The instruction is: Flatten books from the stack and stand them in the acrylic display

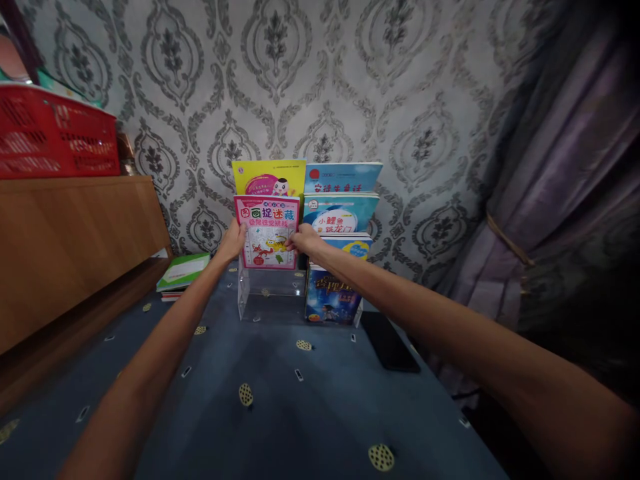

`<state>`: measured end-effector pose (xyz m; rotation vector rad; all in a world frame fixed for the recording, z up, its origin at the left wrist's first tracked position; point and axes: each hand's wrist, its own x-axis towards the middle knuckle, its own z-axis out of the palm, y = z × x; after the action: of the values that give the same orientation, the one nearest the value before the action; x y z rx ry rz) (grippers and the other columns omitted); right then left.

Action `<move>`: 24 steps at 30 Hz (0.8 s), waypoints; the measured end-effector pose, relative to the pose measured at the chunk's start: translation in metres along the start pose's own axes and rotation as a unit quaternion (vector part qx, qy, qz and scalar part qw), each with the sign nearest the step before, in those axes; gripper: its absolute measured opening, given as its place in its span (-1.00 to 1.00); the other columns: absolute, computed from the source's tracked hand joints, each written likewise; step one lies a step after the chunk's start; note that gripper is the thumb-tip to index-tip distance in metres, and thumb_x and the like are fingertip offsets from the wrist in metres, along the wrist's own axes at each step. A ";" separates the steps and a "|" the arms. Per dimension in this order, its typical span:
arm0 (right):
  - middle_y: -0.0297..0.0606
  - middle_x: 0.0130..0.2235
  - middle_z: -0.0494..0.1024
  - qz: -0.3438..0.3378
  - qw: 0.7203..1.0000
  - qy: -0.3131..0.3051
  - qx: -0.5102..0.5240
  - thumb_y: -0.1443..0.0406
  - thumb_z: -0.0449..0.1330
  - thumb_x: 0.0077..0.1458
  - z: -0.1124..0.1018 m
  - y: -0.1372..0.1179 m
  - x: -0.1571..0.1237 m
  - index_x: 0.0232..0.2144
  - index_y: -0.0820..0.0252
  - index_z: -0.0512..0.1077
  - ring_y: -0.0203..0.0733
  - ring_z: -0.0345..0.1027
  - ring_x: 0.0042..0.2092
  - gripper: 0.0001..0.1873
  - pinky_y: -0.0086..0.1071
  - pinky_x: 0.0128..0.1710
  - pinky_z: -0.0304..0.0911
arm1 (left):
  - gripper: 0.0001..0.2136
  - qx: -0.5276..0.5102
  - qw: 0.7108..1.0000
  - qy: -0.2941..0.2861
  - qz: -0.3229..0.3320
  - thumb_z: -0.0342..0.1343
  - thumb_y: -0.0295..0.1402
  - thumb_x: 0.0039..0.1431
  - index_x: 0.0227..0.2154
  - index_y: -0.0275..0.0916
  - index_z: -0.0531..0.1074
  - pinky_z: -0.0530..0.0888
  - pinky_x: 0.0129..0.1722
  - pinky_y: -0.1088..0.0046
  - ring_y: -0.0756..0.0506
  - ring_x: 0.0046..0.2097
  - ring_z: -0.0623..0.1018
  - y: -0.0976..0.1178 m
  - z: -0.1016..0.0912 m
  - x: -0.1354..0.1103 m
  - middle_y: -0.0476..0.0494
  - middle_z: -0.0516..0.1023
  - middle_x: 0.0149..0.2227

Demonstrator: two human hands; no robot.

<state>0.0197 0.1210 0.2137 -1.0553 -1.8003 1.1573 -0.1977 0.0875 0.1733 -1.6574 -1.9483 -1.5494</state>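
A pink-bordered picture book (269, 233) stands upright between my two hands, in front of a yellow book (265, 175). My left hand (233, 240) grips its left edge, and my right hand (304, 239) has hold of the right edge with fingers over the cover. Both belong to the left column of a clear tiered book rack (270, 297), whose lower step shows bare plastic. In the right column stand a blue book (345, 177), a teal book (367, 208), another blue one (364, 248) partly behind my right forearm, and a dark blue book (330, 303) at the front.
Left of the rack lies a small stack of books (184, 270) with a green cover on top. A black flat phone-like object (390, 341) rests at the right. A wooden cabinet (75, 247) bears a red basket (57, 130). Patterned wall behind; a curtain (550, 167) hangs right.
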 end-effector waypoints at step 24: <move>-0.39 -0.53 0.48 0.017 0.997 -0.038 0.063 0.58 0.16 0.20 -0.009 0.012 -0.016 -0.28 0.32 0.39 -0.40 0.42 -0.53 -0.86 -0.62 -0.57 0.27 | -0.75 0.032 0.999 -0.004 -0.005 -0.13 -0.19 0.38 -0.12 -0.22 0.33 0.39 0.16 0.03 -0.33 0.12 0.52 -0.004 0.000 0.002 -0.35 0.57 -0.08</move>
<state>0.0367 0.1130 0.2028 -0.9830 -1.7479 1.3287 -0.2019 0.0895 0.1721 -1.6328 -1.9913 -1.4716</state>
